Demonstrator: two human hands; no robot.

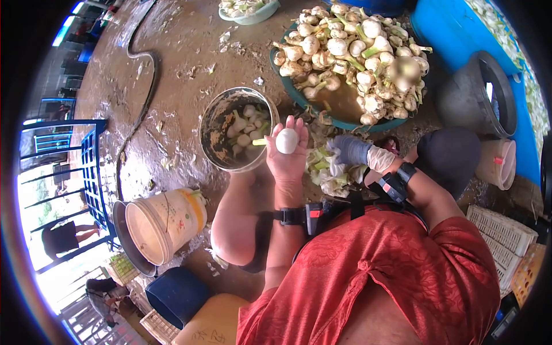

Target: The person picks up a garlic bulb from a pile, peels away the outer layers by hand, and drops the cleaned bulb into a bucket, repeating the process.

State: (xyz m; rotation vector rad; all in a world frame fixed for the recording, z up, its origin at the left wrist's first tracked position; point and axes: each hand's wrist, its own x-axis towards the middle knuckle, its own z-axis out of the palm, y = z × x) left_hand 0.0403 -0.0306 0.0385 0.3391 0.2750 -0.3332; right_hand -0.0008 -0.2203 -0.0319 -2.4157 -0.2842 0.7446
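Note:
My left hand (286, 160) is turned palm up over the near right rim of a bucket (208, 129). A clean white garlic bulb (287, 141) lies in it under partly curled fingers, its short pale-green stem pointing left. Inside the bucket, several peeled garlic bulbs (248, 122) sit in cloudy water. To the right, my right hand (352, 150) wears a blue-grey glove with a whitish cuff. Its fingers are drawn together beside a heap of garlic skins (326, 172); whatever they pinch is hidden.
A wide green tub (287, 86) ahead is heaped with unpeeled garlic (345, 49) above brown water. A black bucket (460, 100) lies tipped at right. A white pail (167, 224) leans at left. A hose (150, 86) crosses the wet floor. Two people are at far left.

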